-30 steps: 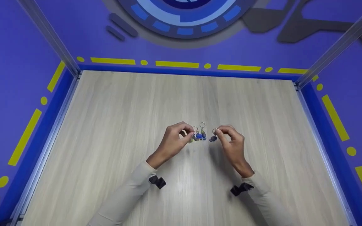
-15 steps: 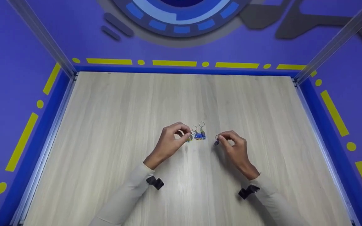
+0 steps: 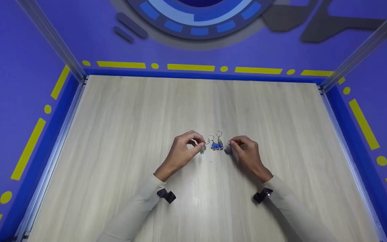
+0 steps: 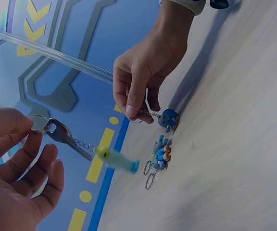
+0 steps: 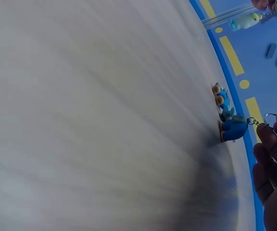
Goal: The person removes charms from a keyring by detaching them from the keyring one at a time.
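In the left wrist view my left hand (image 4: 20,163) pinches a metal ring that carries a silver key (image 4: 61,134) and a yellow-green and pale blue figure keychain (image 4: 117,160), which dangles above the table. My right hand (image 3: 247,153) grips the ring of a blue figure keychain (image 5: 234,129) between thumb and fingertips; its figure hangs at or just above the tabletop. Between both hands, two more keychains with blue figures (image 3: 215,146) lie side by side, their rings pointing away from me. The right-hand figure is close beside this pair.
A light wood-grain table (image 3: 139,111) extends around the hands. Blue panels (image 3: 193,50) with yellow markings enclose its back and sides, along metal rails (image 3: 55,134). Each wrist wears a small black camera (image 3: 166,195).
My right hand drew away to the right with its blue keychain, then came back left toward the pair. The left hand shifted slightly left with the key and its keychain, away from the others.
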Tool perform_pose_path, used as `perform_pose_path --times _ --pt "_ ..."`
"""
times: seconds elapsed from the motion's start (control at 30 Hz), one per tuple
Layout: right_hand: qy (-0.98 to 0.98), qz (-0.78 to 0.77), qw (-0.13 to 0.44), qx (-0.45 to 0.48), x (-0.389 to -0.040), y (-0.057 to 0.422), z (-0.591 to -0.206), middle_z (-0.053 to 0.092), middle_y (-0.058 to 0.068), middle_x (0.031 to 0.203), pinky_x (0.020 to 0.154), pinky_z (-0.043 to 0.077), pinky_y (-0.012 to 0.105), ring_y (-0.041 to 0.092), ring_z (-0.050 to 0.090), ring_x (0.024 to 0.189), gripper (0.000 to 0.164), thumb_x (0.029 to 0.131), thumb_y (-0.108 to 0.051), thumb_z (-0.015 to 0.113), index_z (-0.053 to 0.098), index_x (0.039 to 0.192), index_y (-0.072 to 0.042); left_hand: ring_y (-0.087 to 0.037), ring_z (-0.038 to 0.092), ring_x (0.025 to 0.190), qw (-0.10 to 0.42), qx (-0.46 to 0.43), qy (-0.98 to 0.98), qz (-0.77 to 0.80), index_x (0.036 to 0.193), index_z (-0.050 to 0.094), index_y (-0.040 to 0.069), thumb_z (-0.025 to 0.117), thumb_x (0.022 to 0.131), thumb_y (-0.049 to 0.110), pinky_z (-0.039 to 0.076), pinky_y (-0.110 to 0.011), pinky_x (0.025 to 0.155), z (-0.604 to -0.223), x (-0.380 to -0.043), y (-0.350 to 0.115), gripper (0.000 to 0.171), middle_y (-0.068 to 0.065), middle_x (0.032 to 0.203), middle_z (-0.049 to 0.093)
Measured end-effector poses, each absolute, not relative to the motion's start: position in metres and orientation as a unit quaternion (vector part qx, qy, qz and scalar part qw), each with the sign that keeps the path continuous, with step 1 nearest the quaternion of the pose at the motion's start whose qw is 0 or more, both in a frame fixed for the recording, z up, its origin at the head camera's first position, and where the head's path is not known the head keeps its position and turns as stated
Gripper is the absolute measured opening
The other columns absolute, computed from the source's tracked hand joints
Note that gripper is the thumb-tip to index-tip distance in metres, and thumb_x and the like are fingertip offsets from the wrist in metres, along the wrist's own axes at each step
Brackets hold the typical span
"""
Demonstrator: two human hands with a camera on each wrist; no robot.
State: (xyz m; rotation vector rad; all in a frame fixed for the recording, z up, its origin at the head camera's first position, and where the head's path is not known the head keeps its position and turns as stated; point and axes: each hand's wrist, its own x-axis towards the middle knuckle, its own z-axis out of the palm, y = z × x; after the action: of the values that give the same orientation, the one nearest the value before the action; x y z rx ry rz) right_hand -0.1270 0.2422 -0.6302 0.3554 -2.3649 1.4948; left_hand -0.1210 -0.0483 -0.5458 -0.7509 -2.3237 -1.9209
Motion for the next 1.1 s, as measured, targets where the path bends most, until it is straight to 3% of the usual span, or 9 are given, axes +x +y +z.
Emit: perform_pose_path --times 0.23,0.53,0.87,1.1 --pt "-0.84 0.517 0.123 0.108 -0.143 0.251 -0.632 0.077 0.01 0.096 0.079 0.053 0.019 0.022 0.069 0.086 0.003 0.099 0.001 0.079 0.082 0.101 0.002 -0.018 0.069 0.096 0.018 -0.237 -0.743 -0.625 0.1 0.079 0.007 0.076 0.102 0.001 0.06 -0.038 0.084 -0.547 -0.121 -0.051 0.007 -0.007 0.1 0.077" --pt "-0.862 0.484 0.108 0.107 -0.159 0.253 -0.642 0.076 0.006 0.101 0.093 0.044 0.029 0.023 0.061 0.106 0.007 0.099 -0.004 0.082 0.081 0.094 -0.007 -0.017 0.07 0.096 0.016 -0.234 -0.755 -0.612 0.101 0.079 0.009 0.076 0.102 0.002 0.06 -0.035 0.084 -0.544 -0.119 -0.053 0.007 -0.007 0.101 0.077" --pt "-0.875 0.466 0.099 0.091 -0.172 0.248 -0.645 0.074 0.011 0.102 0.104 0.041 0.043 0.031 0.057 0.116 0.009 0.099 -0.005 0.082 0.079 0.091 -0.004 -0.016 0.07 0.097 0.025 -0.234 -0.76 -0.606 0.102 0.079 0.009 0.075 0.104 0.005 0.06 -0.036 0.084 -0.546 -0.118 -0.053 0.006 -0.002 0.101 0.076" --pt "-0.877 0.461 0.108 0.079 -0.179 0.246 -0.649 0.072 0.015 0.103 0.106 0.039 0.044 0.034 0.054 0.116 0.008 0.097 0.0 0.081 0.079 0.089 -0.002 -0.016 0.07 0.097 0.022 -0.231 -0.755 -0.614 0.1 0.079 0.011 0.077 0.102 0.002 0.06 -0.035 0.084 -0.547 -0.119 -0.051 0.01 -0.002 0.1 0.076"
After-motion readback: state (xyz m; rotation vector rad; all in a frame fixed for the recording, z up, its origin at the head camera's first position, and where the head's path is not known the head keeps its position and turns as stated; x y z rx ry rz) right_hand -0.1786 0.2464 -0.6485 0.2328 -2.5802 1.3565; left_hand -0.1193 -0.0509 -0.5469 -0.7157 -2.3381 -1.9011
